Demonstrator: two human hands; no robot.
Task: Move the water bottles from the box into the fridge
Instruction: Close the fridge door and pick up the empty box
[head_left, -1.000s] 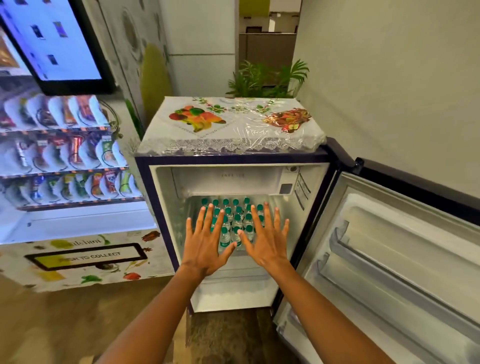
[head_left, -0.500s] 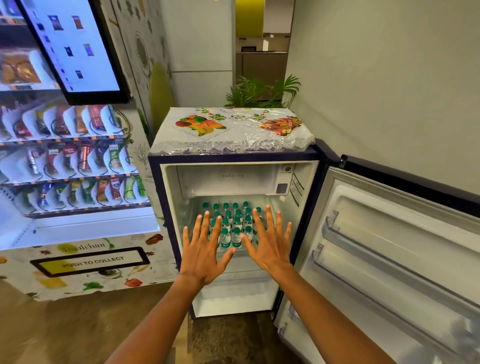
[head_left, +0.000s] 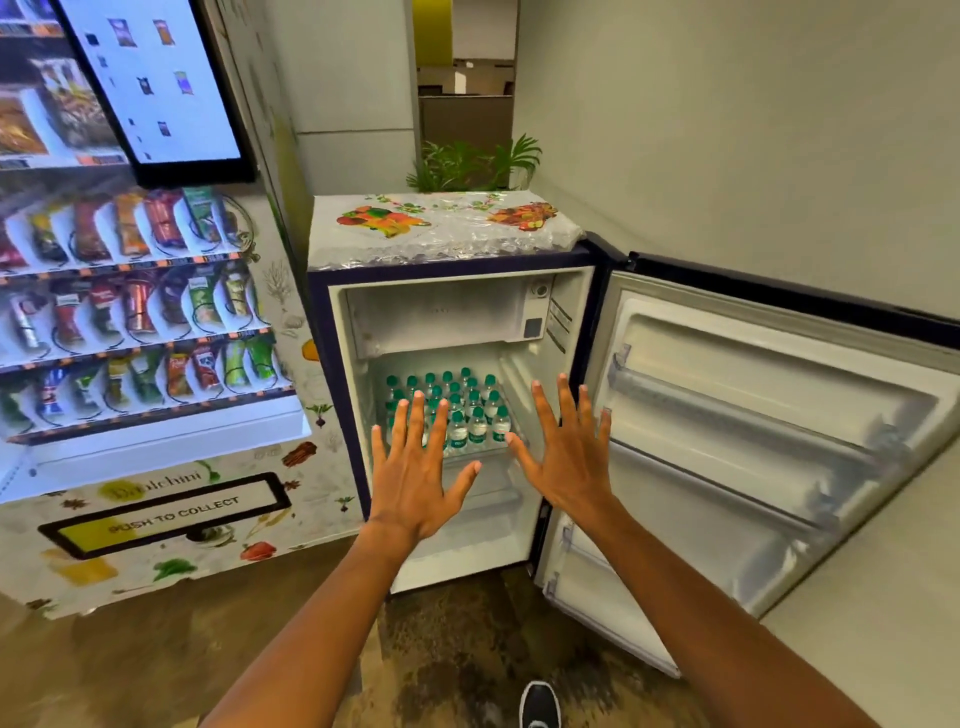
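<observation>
Bottles (head_left: 457, 410) with green caps are seen packed in rows on the fridge (head_left: 524, 322) shelf, filling its left and middle up to the front edge; no box is in view, so the loading is judged nearly or wholly done. Left hand (head_left: 415, 467) and right hand (head_left: 569, 460) are held up with fingers spread wide, holding nothing. The door (head_left: 753, 415) stands swung fully right, leaving free room before the shelf.

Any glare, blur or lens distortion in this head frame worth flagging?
Head view: wide-angle bend curves the fridge door and wall edges; the vending machine is soft at the left edge; the screen is blown out bright; the water bottles and both hands, left hand, right hand, read fairly clear.
</observation>
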